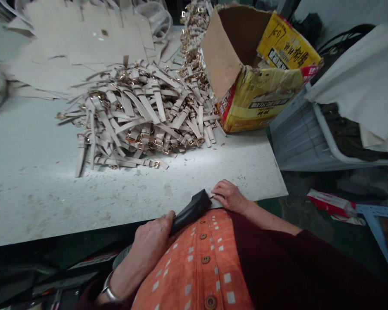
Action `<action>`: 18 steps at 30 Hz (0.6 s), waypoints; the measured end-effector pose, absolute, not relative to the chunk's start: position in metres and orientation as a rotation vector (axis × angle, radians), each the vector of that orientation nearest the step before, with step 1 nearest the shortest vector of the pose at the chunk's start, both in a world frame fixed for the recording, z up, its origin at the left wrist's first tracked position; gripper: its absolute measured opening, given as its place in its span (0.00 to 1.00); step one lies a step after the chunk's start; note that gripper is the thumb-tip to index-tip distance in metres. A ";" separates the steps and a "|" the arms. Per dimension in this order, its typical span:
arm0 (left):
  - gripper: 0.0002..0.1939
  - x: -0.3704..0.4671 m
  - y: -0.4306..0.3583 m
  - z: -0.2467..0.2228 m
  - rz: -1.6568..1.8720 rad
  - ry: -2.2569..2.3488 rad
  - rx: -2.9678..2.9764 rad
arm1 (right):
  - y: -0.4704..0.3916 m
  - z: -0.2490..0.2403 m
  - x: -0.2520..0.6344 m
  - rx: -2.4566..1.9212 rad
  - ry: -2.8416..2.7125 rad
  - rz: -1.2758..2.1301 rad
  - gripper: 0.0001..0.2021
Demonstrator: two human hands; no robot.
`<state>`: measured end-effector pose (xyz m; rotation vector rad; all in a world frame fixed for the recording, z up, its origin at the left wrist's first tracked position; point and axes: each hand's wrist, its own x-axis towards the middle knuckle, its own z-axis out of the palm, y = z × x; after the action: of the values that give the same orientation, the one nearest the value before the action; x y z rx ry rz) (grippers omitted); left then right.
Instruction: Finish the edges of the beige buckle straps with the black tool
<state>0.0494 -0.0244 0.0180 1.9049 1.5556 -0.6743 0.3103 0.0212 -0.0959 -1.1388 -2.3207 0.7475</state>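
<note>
Pale sheets [61, 47] lie behind the strap pile [142, 112] on the scuffed tabletop [29, 172]. Before the pile, the left hand [153, 237] grips a black tool [190, 211]; the right hand [229, 197] pinches something small at its tip. Right of the pile: carton [261, 101], grey bin [297, 137].

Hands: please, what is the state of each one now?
Left hand: closed on the black tool.
Right hand: fingers bent by the tool's end; grip cannot be told.

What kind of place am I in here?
Probably a small leather-goods workshop: there's a big pile of short buckled straps on the worktable, flat sheets of pale material behind it, and a worn cardboard box alongside.
</note>
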 end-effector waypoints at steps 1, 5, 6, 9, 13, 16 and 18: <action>0.11 0.053 -0.024 0.017 -0.656 1.537 1.914 | 0.023 -0.095 0.310 -1.137 -2.340 0.764 0.05; 0.12 0.062 -0.019 0.012 -0.621 1.572 1.945 | 0.033 -0.095 0.311 -1.164 -2.425 0.802 0.06; 0.13 0.064 -0.017 0.012 -0.625 1.594 1.948 | 0.035 -0.095 0.311 -1.178 -2.442 0.798 0.06; 0.14 0.063 -0.014 0.015 -0.635 1.635 1.952 | 0.037 -0.095 0.311 -1.181 -2.480 0.786 0.07; 0.15 0.058 -0.017 0.017 -0.685 1.611 1.930 | 0.035 -0.097 0.311 -1.135 -2.466 0.777 0.06; 0.15 0.059 -0.020 0.013 -0.662 1.596 1.936 | 0.032 -0.099 0.311 -1.105 -2.435 0.746 0.05; 0.15 0.062 -0.019 0.009 -0.604 1.604 1.939 | 0.031 -0.101 0.310 -1.101 -2.413 0.712 0.05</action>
<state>0.0622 -0.0192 0.0092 1.9387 1.6044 -0.6044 0.3103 0.0314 -0.1008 -1.1012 -2.4129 0.7117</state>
